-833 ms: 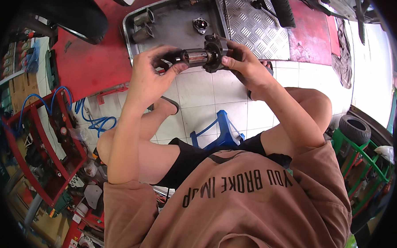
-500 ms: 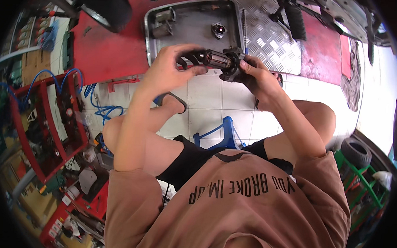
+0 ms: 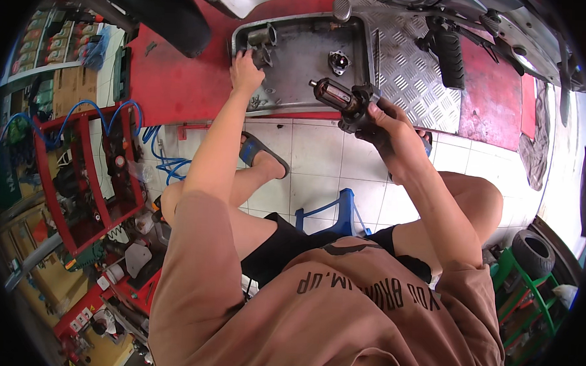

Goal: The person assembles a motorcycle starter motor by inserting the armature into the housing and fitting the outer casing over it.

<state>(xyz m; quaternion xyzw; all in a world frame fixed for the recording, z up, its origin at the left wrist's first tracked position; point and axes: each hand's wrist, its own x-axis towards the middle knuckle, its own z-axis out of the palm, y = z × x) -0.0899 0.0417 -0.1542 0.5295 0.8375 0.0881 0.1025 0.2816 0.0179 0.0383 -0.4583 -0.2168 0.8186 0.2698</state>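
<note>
My right hand (image 3: 399, 136) is closed around the dark end housing of a starter motor, whose armature (image 3: 336, 93) sticks out bare toward the upper left. This part is held up in front of the tray's near right corner. My left hand (image 3: 247, 73) reaches over the tray's left side, fingers apart, at a grey metal cylinder (image 3: 262, 56). Whether the fingertips touch it is hard to see. Behind it lies another metal cylinder (image 3: 263, 35) with a flanged end. A small round end cap (image 3: 339, 62) with two ears rests in the tray's right half.
The metal tray (image 3: 296, 108) stands on a red platform (image 3: 173, 93) beside a chequered steel plate (image 3: 409, 70). A tyre (image 3: 166, 20) and motorcycle parts hang over the far side. A blue stool (image 3: 345, 211) is beneath me; a red rack (image 3: 75, 239) stands left.
My left hand has left the armature and moved forward into the tray's left side. My right hand still holds the motor part, now slightly lower and farther right in view.
</note>
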